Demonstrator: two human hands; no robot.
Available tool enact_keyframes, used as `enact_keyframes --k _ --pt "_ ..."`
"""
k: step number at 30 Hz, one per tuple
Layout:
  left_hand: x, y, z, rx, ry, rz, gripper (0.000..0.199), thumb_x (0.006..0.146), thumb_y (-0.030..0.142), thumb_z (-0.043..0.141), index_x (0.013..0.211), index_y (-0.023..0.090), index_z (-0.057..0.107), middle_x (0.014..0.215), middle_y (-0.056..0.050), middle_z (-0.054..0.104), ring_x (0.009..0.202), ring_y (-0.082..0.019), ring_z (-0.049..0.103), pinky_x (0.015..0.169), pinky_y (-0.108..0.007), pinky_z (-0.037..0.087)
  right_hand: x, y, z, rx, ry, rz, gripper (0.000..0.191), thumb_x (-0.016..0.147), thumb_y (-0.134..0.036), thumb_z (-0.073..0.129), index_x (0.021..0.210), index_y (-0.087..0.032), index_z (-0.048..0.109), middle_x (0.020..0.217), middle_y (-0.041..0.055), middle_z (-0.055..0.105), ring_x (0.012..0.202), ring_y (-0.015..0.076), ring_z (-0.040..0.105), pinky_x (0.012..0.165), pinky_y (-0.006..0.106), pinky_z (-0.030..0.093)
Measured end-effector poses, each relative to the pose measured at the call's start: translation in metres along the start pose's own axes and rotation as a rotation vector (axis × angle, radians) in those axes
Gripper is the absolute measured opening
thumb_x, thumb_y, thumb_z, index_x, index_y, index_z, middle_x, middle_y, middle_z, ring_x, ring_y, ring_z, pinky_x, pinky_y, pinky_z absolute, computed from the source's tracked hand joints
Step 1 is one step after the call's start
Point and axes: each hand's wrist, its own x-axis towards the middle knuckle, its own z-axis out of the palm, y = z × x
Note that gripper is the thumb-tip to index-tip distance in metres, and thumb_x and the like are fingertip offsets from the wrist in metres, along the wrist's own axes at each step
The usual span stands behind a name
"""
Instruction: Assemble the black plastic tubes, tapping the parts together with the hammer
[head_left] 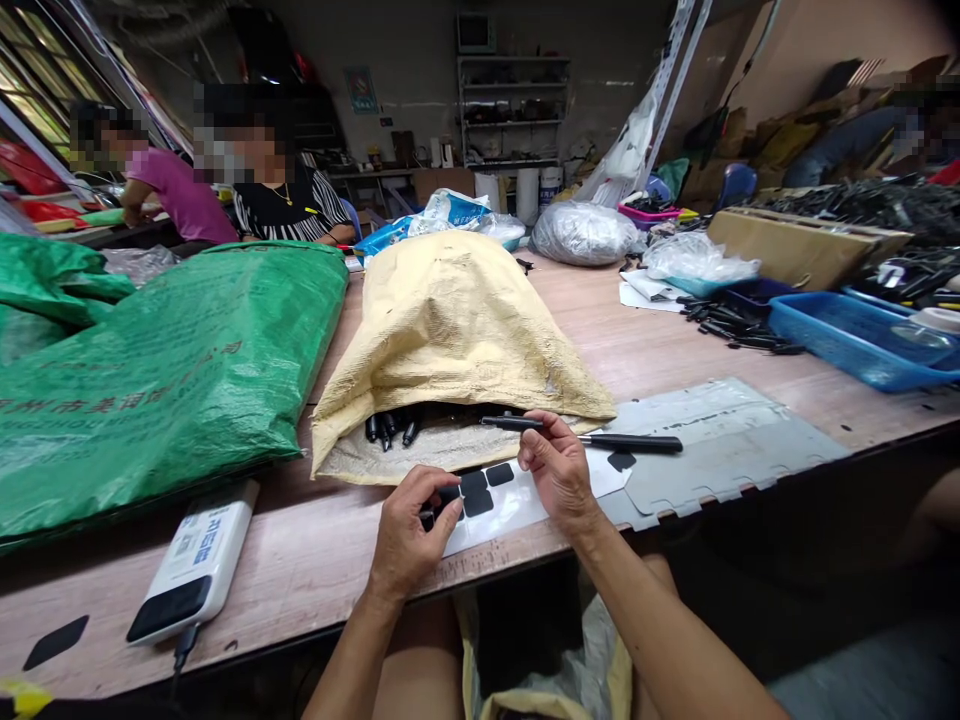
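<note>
My right hand [559,465] pinches a slim black pen-like stick [506,423], held level in front of the mouth of a cream woven sack [465,330]. My left hand [416,525] has thumb and fingers closed at the left end of a white backing sheet [517,515]. Something dark shows between those fingers, but its kind is hidden. Several black rounded-square patches [478,502] stick to the sheet beside the left thumb. Black pen-like pieces [386,428] lie inside the sack's opening. Just past my right hand rests a tool with a black handle [641,443].
A green woven sack [187,340] fills the left. A white power bank [199,565] with a cable lies near the front edge. At right are a grey board [735,440], a blue tray [855,335] and black pieces [735,325]. Below the table hangs an open bag [619,655]. Other people sit beyond.
</note>
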Motion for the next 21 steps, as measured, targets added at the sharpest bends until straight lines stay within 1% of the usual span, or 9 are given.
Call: enact_keyframes --k 5,13,15,18,20,21 --pt "0.0003 0.0002 0.0002 -0.001 -0.004 -0.003 0.012 0.086 0.020 0.064 0.097 0.020 0.070 0.096 -0.005 0.066 0.073 -0.015 0.058 0.070 -0.029 0.050 0.0006 0.0002 -0.0001 0.005 0.008 -0.003 0.033 0.071 -0.036 0.081 0.097 -0.023 0.063 0.063 -0.0072 0.051 0.051 0.0073 0.043 0.049 0.023 0.035" --pt "0.0011 0.0005 0.0006 0.002 -0.012 -0.009 0.012 0.086 0.020 0.064 0.095 0.019 0.070 0.095 -0.005 0.067 0.074 -0.015 0.060 0.068 -0.028 0.051 0.0009 -0.0010 0.0002 -0.013 0.020 -0.005 0.035 0.072 -0.039 0.080 0.098 -0.024 0.062 0.061 -0.0075 0.050 0.051 0.0083 0.042 0.049 0.024 0.035" --pt "0.0013 0.0009 0.0005 0.004 -0.011 -0.005 0.011 0.086 0.020 0.064 0.095 0.019 0.071 0.095 -0.006 0.067 0.073 -0.016 0.060 0.067 -0.028 0.051 0.0019 -0.0015 -0.0005 0.008 0.029 -0.002 0.036 0.073 -0.041 0.080 0.097 -0.024 0.060 0.062 -0.0073 0.050 0.052 0.0084 0.042 0.048 0.023 0.036" --pt "0.0012 0.0015 0.0003 0.007 -0.006 0.003 0.010 0.086 0.020 0.064 0.094 0.020 0.070 0.094 -0.006 0.068 0.073 -0.016 0.060 0.067 -0.028 0.052 0.0040 -0.0024 -0.0021 0.064 0.083 -0.007 0.037 0.073 -0.047 0.079 0.090 -0.025 0.055 0.062 -0.0074 0.047 0.054 0.0092 0.044 0.048 0.022 0.037" --pt "0.0010 0.0018 0.0002 0.003 -0.007 0.006 0.010 0.086 0.020 0.064 0.093 0.020 0.070 0.094 -0.006 0.068 0.073 -0.016 0.060 0.067 -0.028 0.051 0.0048 -0.0032 -0.0027 0.088 0.120 -0.014 0.039 0.072 -0.048 0.080 0.089 -0.025 0.054 0.068 -0.0059 0.052 0.058 0.0094 0.047 0.048 0.022 0.038" --pt "0.0009 0.0020 0.0001 0.000 -0.007 0.008 0.010 0.086 0.019 0.064 0.094 0.020 0.070 0.094 -0.006 0.067 0.073 -0.016 0.060 0.067 -0.028 0.051 0.0049 -0.0037 -0.0028 0.091 0.128 -0.015 0.039 0.071 -0.047 0.081 0.091 -0.025 0.055 0.075 -0.0041 0.057 0.059 0.0091 0.049 0.048 0.022 0.038"
